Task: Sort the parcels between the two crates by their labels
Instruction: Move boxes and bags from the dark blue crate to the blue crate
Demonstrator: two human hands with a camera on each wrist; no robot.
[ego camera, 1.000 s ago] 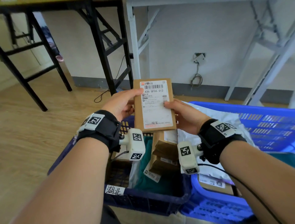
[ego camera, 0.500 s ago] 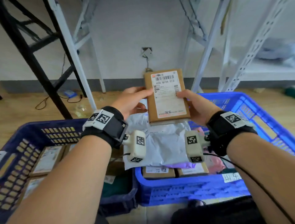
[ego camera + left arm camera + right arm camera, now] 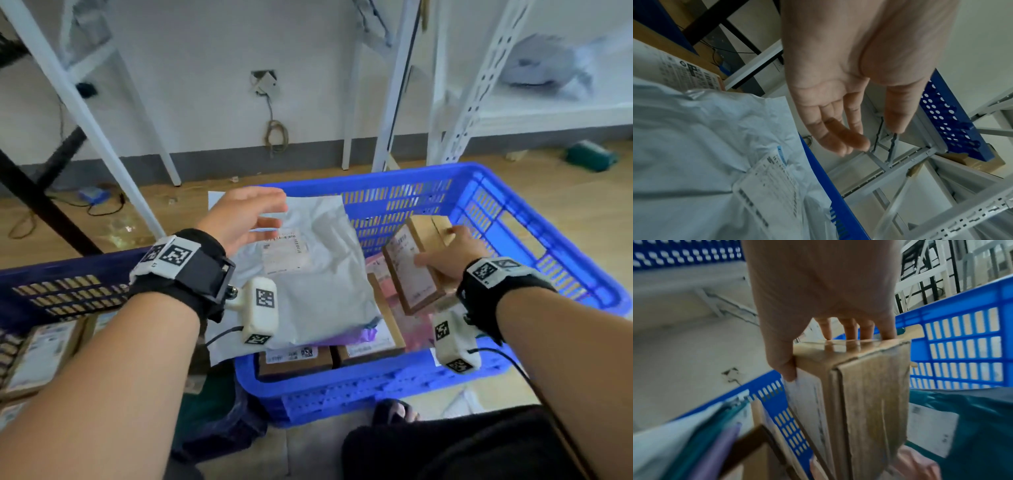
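My right hand (image 3: 442, 258) grips a small brown cardboard parcel (image 3: 412, 265) with a white label, thumb on the label face and fingers behind it (image 3: 849, 331), low inside the bright blue crate (image 3: 534, 219). In the right wrist view the parcel (image 3: 865, 394) stands on edge among other parcels. My left hand (image 3: 246, 216) hovers with straight fingers and holds nothing, above a large grey plastic mailer (image 3: 308, 274) that lies over the crate's left rim. The dark blue crate (image 3: 61, 287) sits at the left with boxed parcels (image 3: 41, 356) inside.
More cardboard boxes (image 3: 294, 356), a pink mailer (image 3: 411, 329) and a purple one lie in the bright blue crate. White metal shelving legs (image 3: 390, 102) and a black table leg (image 3: 37, 202) stand behind on the wooden floor. My dark-clothed knee (image 3: 462, 445) is at the bottom right.
My left hand has let go of the brown parcel and opened above the grey mailer. My right hand alone has carried the parcel down and to the right into the bright blue crate.
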